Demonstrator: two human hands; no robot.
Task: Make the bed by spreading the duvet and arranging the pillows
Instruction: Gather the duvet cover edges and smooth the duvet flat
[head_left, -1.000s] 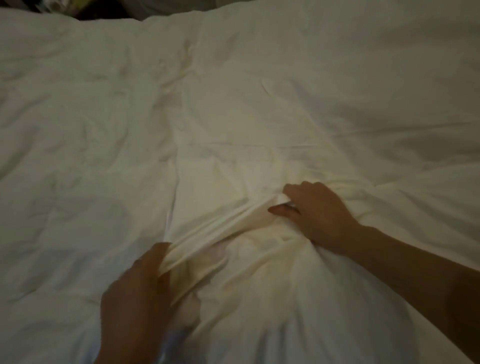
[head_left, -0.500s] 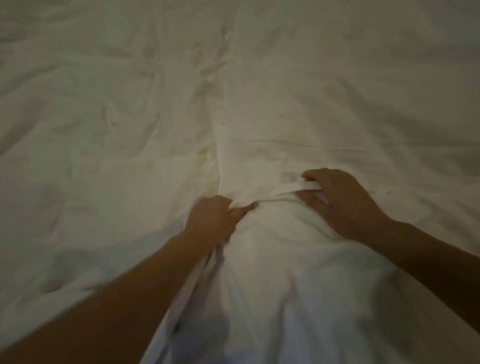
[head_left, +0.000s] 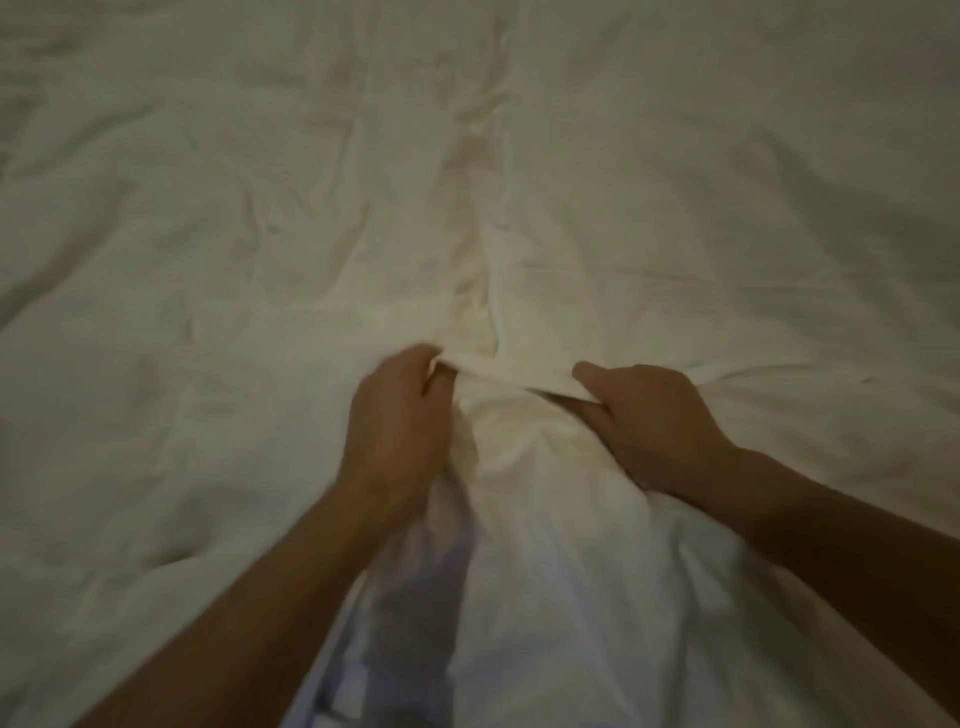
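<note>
The duvet is plain off-white, unpatterned, greyed in the creases and shaded toward the right edge, with a warmer yellowish cream patch between the 2 hands; near the bottom a fold looks pale bluish-lilac

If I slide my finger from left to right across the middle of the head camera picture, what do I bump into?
Crumpled duvet → left hand → the pulled-tight fold of cloth between the hands → right hand → more duvet.
</note>
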